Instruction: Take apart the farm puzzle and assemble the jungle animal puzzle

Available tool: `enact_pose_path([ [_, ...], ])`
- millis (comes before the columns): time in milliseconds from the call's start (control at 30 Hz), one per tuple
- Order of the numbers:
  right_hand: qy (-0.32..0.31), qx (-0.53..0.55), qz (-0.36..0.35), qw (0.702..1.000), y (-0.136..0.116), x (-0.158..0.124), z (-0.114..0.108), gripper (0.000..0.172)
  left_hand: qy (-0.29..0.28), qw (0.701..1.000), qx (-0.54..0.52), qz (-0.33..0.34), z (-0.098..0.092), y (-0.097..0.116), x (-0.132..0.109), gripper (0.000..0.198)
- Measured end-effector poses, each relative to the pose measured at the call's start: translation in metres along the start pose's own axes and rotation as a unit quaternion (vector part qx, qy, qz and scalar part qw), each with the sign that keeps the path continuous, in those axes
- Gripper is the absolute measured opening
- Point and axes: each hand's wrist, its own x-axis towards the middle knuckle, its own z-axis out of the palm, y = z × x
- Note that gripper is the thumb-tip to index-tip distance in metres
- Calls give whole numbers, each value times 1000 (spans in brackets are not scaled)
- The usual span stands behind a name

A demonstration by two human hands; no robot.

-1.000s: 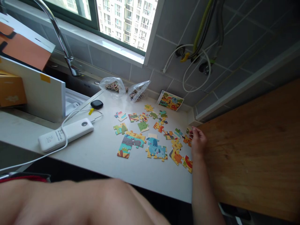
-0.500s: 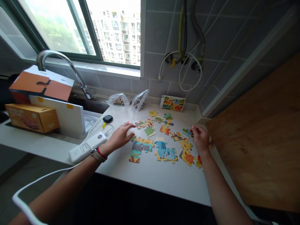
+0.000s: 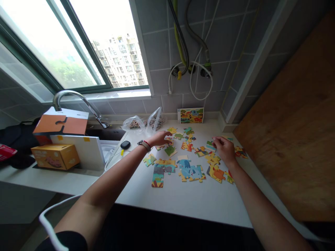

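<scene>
Two hands are positioned over loose jigsaw pieces [image 3: 170, 151] on a white desk [image 3: 199, 204]. The left hand [image 3: 161, 138] is arched, its fingers curled down onto pieces; grip cannot be confirmed. The right hand [image 3: 224, 149] has its fingers bunched at a green-and-blue piece [image 3: 210, 146]; a pinch cannot be confirmed. A joined elephant section [image 3: 191, 170] lies between and nearer than both hands. A puzzle picture card [image 3: 191, 115] stands beyond them, against the tile wall [image 3: 222, 42].

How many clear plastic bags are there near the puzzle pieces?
2. One clear plastic bag lies at the back of the white countertop; the other stands just right of it, by the tiled wall.
</scene>
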Motion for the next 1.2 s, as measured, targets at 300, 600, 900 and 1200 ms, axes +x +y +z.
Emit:
enact_pose_path([
  [300,-8,15,6,1000,3,0,4,44,-27,999,41,9,10,11,65,45],
  [600,-19,20,13,1000,4,0,6,49,-127,990,62,-18,-17,7,60,39],
  [900,-16,28,12,999,6,1,6,53,-276,949,103,-115,-30,4,7,49],
  [1200,-32,41,17,999,5,-2,10,49,-82,967,86,-225,5,4,-124,64],
])
